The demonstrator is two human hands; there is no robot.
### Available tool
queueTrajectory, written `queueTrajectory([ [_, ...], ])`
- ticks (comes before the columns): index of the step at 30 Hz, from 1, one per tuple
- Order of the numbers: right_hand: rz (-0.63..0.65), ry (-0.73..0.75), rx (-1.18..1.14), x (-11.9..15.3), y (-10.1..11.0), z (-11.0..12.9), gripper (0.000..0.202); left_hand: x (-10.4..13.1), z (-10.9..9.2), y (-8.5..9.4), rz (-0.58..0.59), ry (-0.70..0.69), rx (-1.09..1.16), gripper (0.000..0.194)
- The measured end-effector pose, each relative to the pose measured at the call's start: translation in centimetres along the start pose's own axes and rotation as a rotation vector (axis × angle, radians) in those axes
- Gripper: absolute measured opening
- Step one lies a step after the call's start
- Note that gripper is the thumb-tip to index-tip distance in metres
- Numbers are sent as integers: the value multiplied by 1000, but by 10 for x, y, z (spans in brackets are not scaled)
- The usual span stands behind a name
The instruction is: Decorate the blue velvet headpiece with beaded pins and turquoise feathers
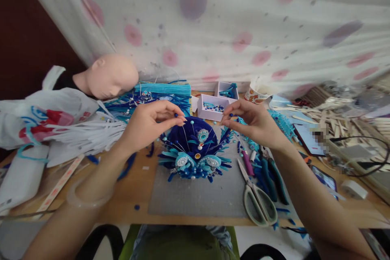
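Observation:
A blue ornamental headdress (195,156) rests on the grey mat in front of me. It has a dark blue velvety back, turquoise petals, pearl-edged ornaments and thin beaded wires fanning upward. Above its left side, my left hand (155,124) is closed in a pinch, with a dark blue bead (176,115) between thumb and forefinger. Mirroring it on the right, my right hand (252,124) pinches at another dark blue bead (231,115). Whether these beads sit on wires of the headdress is too fine to tell.
Scissors (258,203), pliers (276,176) and a purple-handled tool (247,162) lie at the right. Behind stand a white box of beads (210,111) and a paper cup (257,91). A mannequin head (112,75) lies back left; wooden sticks (344,113) and a phone (324,178) are far right.

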State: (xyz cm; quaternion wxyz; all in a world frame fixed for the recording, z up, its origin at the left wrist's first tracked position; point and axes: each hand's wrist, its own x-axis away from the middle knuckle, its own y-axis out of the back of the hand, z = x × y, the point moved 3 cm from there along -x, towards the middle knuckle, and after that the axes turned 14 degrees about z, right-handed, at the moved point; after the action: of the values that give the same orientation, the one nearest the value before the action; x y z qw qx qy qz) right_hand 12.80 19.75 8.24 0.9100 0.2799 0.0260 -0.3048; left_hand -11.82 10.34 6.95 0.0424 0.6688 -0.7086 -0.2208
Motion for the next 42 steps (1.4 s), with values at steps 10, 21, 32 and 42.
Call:
queueTrajectory([
  [10, 2, -44, -13, 3, 5, 0, 25, 2, 2, 3, -39, -38, -112, 7],
  [21, 110, 8, 35, 0, 4, -4, 16, -1, 1, 1, -77, -92, -160, 7],
  [32, 140, 66, 65, -2, -2, -5, 13, 3, -4, -1, -73, -75, -187, 9],
  [42, 208, 12, 198, -1, -12, 0, 21, 2, -1, -10, -39, -151, -189, 12],
])
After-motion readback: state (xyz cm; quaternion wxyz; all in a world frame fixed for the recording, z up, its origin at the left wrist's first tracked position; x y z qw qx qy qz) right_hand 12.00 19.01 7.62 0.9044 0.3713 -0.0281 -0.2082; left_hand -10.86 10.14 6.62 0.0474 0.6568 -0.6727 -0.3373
